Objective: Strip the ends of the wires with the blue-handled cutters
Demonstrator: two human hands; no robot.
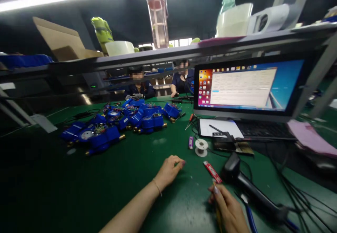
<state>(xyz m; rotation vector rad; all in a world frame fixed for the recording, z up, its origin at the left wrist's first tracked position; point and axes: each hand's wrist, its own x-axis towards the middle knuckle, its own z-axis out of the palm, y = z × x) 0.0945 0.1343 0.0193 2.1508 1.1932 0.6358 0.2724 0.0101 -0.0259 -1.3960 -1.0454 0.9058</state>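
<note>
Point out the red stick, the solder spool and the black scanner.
red stick [212, 172], head view, middle of its body
solder spool [201, 146], head view, top flange
black scanner [231, 168], head view, its head

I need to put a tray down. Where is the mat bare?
Bare green mat lies left of the left hand, below the pile of blue units. Crowded: the right hand with its red strip, scanner, cables and solder spool under the monitor.
</note>
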